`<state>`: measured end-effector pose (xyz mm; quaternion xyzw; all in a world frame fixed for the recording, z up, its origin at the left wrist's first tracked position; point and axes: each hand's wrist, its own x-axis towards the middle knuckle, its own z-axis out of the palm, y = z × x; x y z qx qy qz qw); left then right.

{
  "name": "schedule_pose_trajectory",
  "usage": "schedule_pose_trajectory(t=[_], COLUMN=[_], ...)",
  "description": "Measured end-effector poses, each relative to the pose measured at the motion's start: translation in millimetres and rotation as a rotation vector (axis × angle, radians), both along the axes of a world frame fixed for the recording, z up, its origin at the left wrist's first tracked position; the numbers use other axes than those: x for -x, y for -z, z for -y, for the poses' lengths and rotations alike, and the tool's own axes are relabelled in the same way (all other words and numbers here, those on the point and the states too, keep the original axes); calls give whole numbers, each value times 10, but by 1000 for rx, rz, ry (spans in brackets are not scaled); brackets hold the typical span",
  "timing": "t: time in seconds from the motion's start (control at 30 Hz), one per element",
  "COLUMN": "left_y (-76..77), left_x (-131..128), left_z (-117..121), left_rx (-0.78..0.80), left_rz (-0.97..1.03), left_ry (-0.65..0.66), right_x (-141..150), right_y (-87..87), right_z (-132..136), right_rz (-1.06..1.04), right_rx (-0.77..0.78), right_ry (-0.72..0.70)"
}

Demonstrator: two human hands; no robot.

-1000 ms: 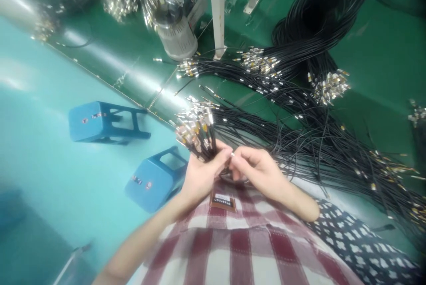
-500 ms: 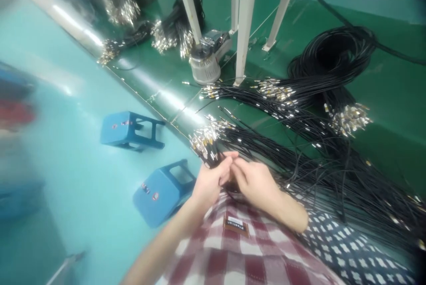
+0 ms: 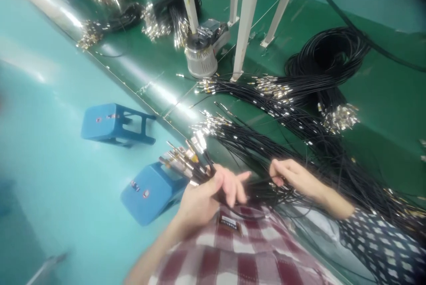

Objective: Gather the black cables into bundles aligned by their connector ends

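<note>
My left hand (image 3: 208, 194) is closed around a bundle of black cables (image 3: 203, 170) in front of my body. Their metal connectors stick out past the thumb, up and to the left, while some of its fingers are loosely stretched out. To the right, apart from it, my right hand (image 3: 294, 176) has its fingers curled into a pinch above the long spread of black cables (image 3: 262, 143). What lies between those fingertips, if anything, is hidden. Cables from the held bundle run under my left fingers towards the right.
Two blue plastic stools (image 3: 103, 120) stand on the light floor at left. A grey motor-like machine (image 3: 201, 56) sits by white metal legs (image 3: 248, 23) on the green surface. A coiled black cable bundle (image 3: 328, 54) is at right; more connector bundles (image 3: 155, 23) lie at the back.
My hands were together at the bundle and are now apart. The right hand has moved right. The left hand has shifted slightly left and down, tilting the connectors over the nearer stool.
</note>
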<state>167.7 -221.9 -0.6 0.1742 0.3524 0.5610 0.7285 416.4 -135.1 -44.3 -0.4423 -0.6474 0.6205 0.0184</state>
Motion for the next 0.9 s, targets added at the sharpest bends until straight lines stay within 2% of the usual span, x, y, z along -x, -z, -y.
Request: schedule_pose_trajectory(t=[0.07, 0.1, 0.13, 0.2, 0.27, 0.33, 0.4, 0.5, 0.6, 0.67, 0.9], left_y=[137, 244, 357, 546, 630, 620, 573, 534, 555, 581, 584], left_x=[23, 44, 68, 110, 126, 114, 91, 73, 87, 100, 94], left_z=[-29, -43, -52, -53, -31, -4, 12, 14, -10, -33, -58], left_rx=[103, 184, 257, 339, 346, 329, 327, 339, 338, 334, 335], left_rz=[76, 103, 112, 95, 59, 34, 26, 33, 47, 55, 15], left_ry=[-128, -219, -292, -366, -374, -367, -371, -396, -392, -369, -339], right_x=[78, 154, 258, 536, 857, 1127, 1257, 1149, 918, 875, 1290], right_y=[70, 144, 235, 442, 638, 786, 867, 862, 782, 760, 988], right_z=[-52, -80, -110, -175, -240, -294, -327, -334, -285, -236, -247], right_rz=[28, 67, 131, 285, 395, 427, 425, 416, 407, 418, 480], right_rx=[118, 124, 61, -206, -463, -553, -552, -542, -513, -519, -639], right_ry=[-31, -66, -101, -129, -118, -112, -130, -128, -127, -131, -125])
